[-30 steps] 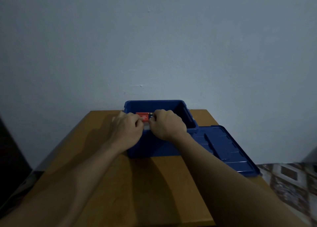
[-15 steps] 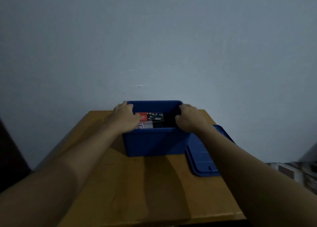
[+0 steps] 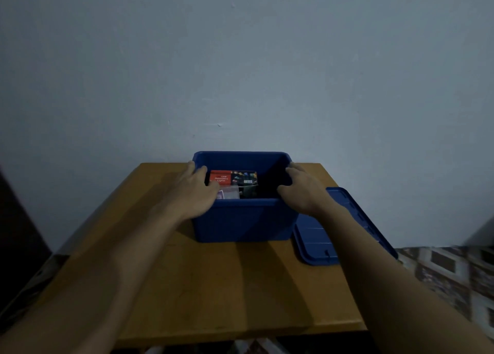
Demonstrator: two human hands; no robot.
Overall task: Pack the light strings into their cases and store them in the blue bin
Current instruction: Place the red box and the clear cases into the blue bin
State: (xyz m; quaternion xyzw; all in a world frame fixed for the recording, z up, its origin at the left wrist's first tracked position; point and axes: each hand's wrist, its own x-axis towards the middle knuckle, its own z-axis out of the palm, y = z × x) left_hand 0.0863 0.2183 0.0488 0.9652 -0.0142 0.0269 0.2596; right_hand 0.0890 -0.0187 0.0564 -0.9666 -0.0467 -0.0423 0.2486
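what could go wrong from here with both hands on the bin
1. The lid lies beside the blue bin with its right side past the table edge. Sliding the bin right, or a brush from the forearm above it, could tip it off.
2. The left hand and right hand grip only the bin's side rims. A lift might tilt it and shift the light string case inside.
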